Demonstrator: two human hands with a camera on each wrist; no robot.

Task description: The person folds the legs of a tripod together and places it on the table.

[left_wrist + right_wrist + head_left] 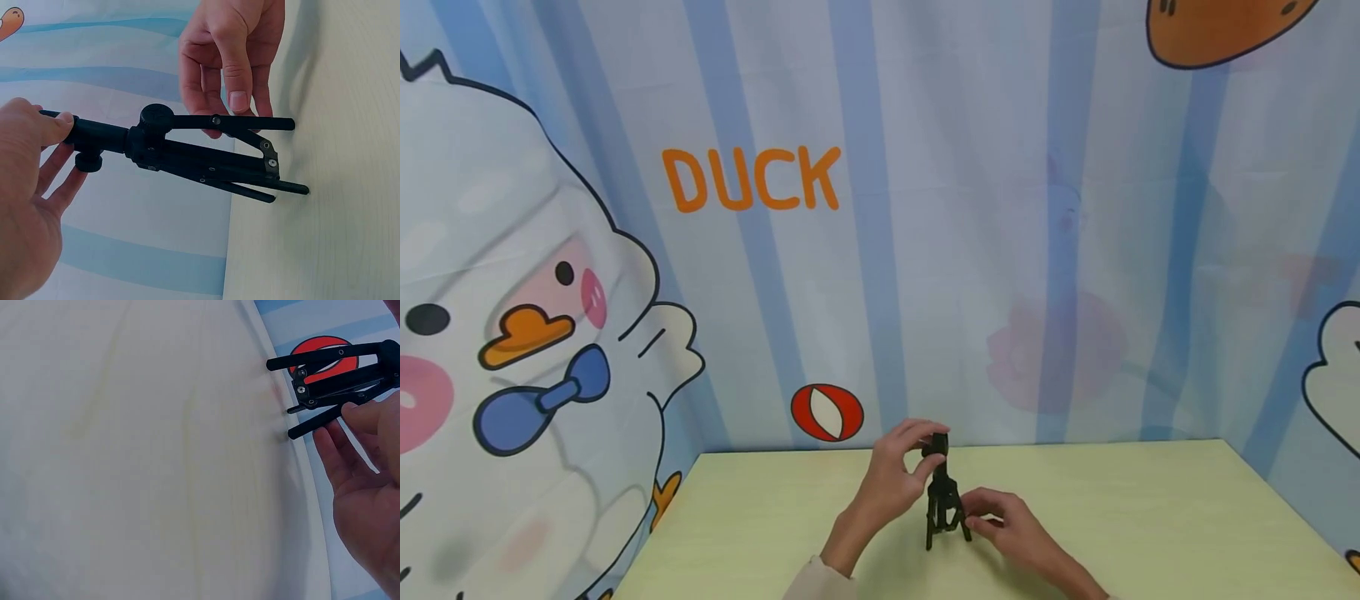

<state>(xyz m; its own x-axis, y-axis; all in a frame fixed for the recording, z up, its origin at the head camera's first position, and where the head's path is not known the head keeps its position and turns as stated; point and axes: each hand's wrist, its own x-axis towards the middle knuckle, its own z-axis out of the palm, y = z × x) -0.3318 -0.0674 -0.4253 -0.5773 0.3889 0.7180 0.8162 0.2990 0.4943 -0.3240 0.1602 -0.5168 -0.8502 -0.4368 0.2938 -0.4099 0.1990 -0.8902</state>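
A small black tripod (pixel 940 487) stands upright over the table, its three legs partly spread. At its top, my left hand (pixel 886 482) grips the column between thumb and fingers, just above a round knob (pixel 89 161) that shows in the left wrist view. Low on the right side, my right hand (pixel 1017 532) pinches one leg (pixel 315 422) with the thumb on one face and the fingers behind. Hinged braces (pixel 267 150) link the legs to the centre post. In the head view the leg tips are close over the tabletop.
The pale yellow table (pixel 760 508) reaches back to a hanging cloth backdrop (pixel 955 250) with blue stripes. Printed on the cloth are a large white duck (pixel 497 250), orange letters (pixel 751 179) and a red-and-white ball (pixel 827 412).
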